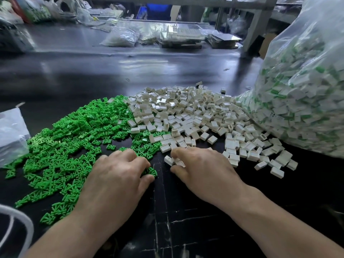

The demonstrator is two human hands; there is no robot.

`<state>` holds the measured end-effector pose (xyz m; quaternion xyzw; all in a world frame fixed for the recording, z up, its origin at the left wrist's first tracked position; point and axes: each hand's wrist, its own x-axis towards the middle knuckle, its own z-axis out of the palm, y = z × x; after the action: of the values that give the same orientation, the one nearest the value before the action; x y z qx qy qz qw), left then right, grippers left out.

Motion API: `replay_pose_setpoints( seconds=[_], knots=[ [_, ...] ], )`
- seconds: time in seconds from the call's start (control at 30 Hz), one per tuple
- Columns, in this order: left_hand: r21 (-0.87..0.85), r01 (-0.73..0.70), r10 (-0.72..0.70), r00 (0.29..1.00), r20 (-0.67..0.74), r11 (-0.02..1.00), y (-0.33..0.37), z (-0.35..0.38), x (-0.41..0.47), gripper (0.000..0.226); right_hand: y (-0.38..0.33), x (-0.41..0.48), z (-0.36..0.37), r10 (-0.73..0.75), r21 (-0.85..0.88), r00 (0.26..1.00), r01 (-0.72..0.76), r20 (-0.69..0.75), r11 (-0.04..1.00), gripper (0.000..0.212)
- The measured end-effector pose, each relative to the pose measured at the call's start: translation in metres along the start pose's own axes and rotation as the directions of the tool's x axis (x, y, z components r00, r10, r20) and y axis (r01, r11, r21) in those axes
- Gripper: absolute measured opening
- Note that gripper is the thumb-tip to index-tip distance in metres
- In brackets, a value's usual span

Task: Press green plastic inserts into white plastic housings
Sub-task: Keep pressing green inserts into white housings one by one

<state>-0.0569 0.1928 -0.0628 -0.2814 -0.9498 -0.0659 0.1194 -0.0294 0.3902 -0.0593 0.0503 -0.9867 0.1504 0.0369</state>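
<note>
A wide heap of green plastic inserts [74, 135] covers the left of the dark table. A heap of white plastic housings [195, 116] lies to its right. My left hand [119, 175] rests palm down at the near edge of the green heap, fingers curled, pinching a green insert [151, 172] between thumb and fingertips. My right hand [201, 170] lies palm down at the near edge of the white heap, its fingers and thumb curled round a white housing [174, 161].
A large clear bag [301, 86] full of assembled white and green parts stands at the right. A flat plastic bag [11, 135] lies at the left edge. Packets and trays [178, 36] sit at the far back. The scratched black tabletop [176, 220] lies between my forearms.
</note>
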Motion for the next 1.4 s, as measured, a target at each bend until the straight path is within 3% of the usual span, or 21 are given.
replay_pose_setpoints(
  seconds=[0.2,0.37,0.43,0.53,0.67,0.93,1.03,1.13,1.23,1.33,1.4],
  knots=[
    [0.002,-0.047,0.047,0.995,-0.089,0.999,-0.004,0.004,0.001,0.021,0.004,-0.001,0.001,-0.031,0.023,0.999,0.032,-0.045,0.999,0.026],
    [-0.039,-0.025,0.021,0.996,-0.085,0.999,-0.004,0.001,0.002,0.032,0.006,-0.004,-0.009,0.12,0.385,0.993,-0.115,0.011,0.916,0.022],
    [-0.047,-0.045,0.042,0.997,-0.061,0.998,-0.004,-0.001,0.002,0.028,0.005,-0.006,-0.012,0.152,0.548,0.986,-0.165,0.069,0.82,0.019],
    [-0.062,-0.103,0.104,0.995,0.008,0.993,-0.002,-0.003,0.001,0.019,0.0,-0.01,-0.014,0.148,0.775,0.966,-0.257,0.21,0.577,0.017],
    [-0.099,-0.15,0.152,0.988,0.017,0.984,-0.001,-0.005,0.002,0.008,-0.002,-0.01,-0.016,0.05,0.909,0.947,-0.32,0.318,0.268,0.02],
    [-0.134,-0.206,0.202,0.979,-0.04,0.969,0.002,-0.009,0.002,0.006,-0.002,-0.011,-0.021,-0.083,0.929,0.926,-0.369,0.369,0.022,0.007],
    [-0.298,-0.069,0.047,0.996,-0.078,0.952,0.003,-0.009,0.001,0.014,-0.001,-0.012,-0.022,-0.125,0.933,0.927,-0.359,0.353,-0.024,0.014],
    [-0.63,0.124,-0.197,0.979,-0.046,0.767,0.005,-0.013,-0.001,0.026,-0.001,-0.013,-0.022,-0.121,0.931,0.926,-0.363,0.357,-0.03,0.022],
    [-0.902,0.216,-0.319,0.943,0.094,0.373,0.006,-0.018,0.0,0.022,-0.001,-0.012,-0.02,-0.109,0.929,0.925,-0.369,0.365,-0.022,0.02],
    [-0.971,0.237,-0.311,0.92,0.239,-0.045,0.008,-0.018,0.003,0.021,-0.002,-0.011,-0.017,-0.109,0.924,0.924,-0.376,0.367,-0.069,0.016],
    [-0.945,0.245,-0.287,0.909,0.302,-0.217,0.011,-0.018,0.004,0.02,-0.002,-0.011,-0.016,-0.135,0.923,0.927,-0.366,0.35,-0.118,0.013]
  ],
)
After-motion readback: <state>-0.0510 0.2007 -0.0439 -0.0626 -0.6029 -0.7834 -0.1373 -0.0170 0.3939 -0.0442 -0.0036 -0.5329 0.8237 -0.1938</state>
